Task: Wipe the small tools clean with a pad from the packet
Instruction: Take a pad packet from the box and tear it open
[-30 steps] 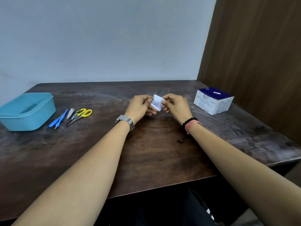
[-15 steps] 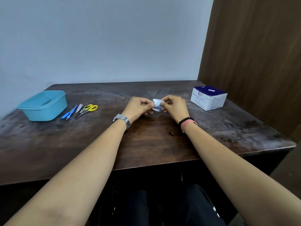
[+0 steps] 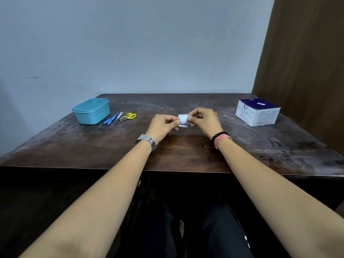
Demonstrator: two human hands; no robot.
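Both hands meet above the middle of the dark wooden tabletop (image 3: 186,157), holding one small white packet (image 3: 183,119) between them. The left hand (image 3: 163,125) has its grip closed on the packet's left edge, thumb and forefinger pinching it while the other fingers curl under. The right hand (image 3: 203,118) grips the packet's right edge in the same way, a fingertip pressed against its face. The packet bears fine printed text and is bent slightly between the two grips; whether it has been torn open cannot be told.

A metal watch (image 3: 147,142) sits on the left wrist. A dark bead bracelet (image 3: 218,135) and a pink band (image 3: 222,139) sit on the right wrist.

The small tools lie in a tight row near the far left corner of the tabletop: two blue-handled tools (image 3: 111,119), a silver nail clipper (image 3: 120,115), and yellow-handled scissors (image 3: 128,116). Just to their left stands a light blue plastic tub (image 3: 91,111), closest to the left edge.

Near the far right corner sits a white box with a dark blue top (image 3: 257,112), well apart from the hands.

A small dark object (image 3: 206,146) lies on the tabletop beside the right wrist; it is too small to identify.
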